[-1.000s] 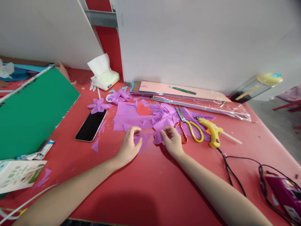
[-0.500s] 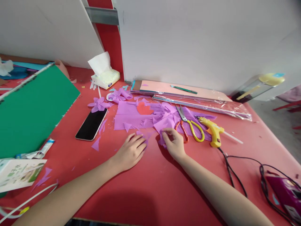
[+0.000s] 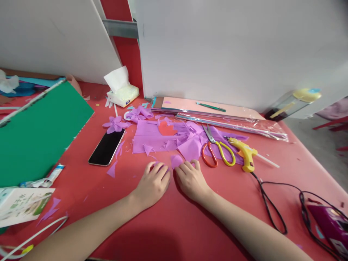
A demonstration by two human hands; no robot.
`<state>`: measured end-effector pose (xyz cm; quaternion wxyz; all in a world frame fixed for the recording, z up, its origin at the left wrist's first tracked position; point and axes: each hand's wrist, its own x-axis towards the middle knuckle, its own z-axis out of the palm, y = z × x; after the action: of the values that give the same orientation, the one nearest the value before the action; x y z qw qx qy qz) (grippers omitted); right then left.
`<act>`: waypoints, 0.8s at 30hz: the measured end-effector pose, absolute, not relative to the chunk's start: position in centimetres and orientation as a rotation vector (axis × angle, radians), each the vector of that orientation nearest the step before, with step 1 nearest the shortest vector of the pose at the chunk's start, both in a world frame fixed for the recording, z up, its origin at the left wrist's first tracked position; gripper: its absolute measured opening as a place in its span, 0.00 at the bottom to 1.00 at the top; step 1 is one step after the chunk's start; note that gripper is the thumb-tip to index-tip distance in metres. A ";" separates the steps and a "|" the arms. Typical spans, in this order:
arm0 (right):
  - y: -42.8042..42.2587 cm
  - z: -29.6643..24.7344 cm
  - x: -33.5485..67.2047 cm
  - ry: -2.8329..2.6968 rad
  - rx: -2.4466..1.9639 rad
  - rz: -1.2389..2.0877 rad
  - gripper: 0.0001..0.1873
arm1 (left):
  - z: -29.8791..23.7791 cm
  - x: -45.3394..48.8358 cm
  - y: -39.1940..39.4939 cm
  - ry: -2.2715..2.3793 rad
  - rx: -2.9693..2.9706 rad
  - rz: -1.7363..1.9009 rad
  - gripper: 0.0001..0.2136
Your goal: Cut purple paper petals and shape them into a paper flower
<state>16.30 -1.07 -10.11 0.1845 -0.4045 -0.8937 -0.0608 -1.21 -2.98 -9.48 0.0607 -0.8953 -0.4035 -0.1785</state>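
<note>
One left hand (image 3: pixel 153 184) beside one right hand (image 3: pixel 191 181), fingers curled, grip indeterminable; the right fingertips meet a purple piece (image 3: pixel 176 161) at eleven o'clock. Surroundings: purple sheets (image 3: pixel 144 139), twelve; scissors (image 3: pixel 213 141) partly overlying them, two; glue gun (image 3: pixel 247 154), nearly three; phone (image 3: pixel 107 148), ten; tissue pack (image 3: pixel 123 95), eleven.

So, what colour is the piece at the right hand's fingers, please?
That piece is purple, shown best in the head view.
</note>
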 end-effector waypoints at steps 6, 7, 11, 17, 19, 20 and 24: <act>-1.3 -10.0 17.2 -2.311 -0.995 0.189 0.06 | -10.0 -1.2 -2.9 -1.092 -2.793 -0.622 0.10; -1.2 -9.9 17.5 -2.285 -0.966 0.212 0.07 | -10.1 -1.2 -2.9 -1.096 -2.818 -0.603 0.12; -1.1 -9.9 18.2 -2.342 -0.889 0.179 0.11 | -10.0 -1.4 -2.8 -1.108 -2.912 -0.509 0.18; -1.6 -10.0 18.3 -2.443 -0.807 0.154 0.14 | -10.0 -1.5 -2.7 -1.125 -2.996 -0.435 0.19; -1.7 -10.0 18.3 -2.439 -0.791 0.169 0.14 | -10.0 -1.5 -2.7 -1.121 -3.007 -0.442 0.18; -1.7 -10.0 18.2 -2.429 -0.794 0.168 0.14 | -10.0 -1.5 -2.8 -1.119 -3.010 -0.446 0.17; -1.5 -10.3 18.1 -2.405 -0.858 0.154 0.14 | -10.1 -1.5 -2.9 -1.108 -3.016 -0.479 0.15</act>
<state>18.12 -1.53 -10.29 0.2874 -0.3211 -0.9005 0.0577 -1.46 -2.90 -10.06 -0.0537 -0.9270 -0.3407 -0.1472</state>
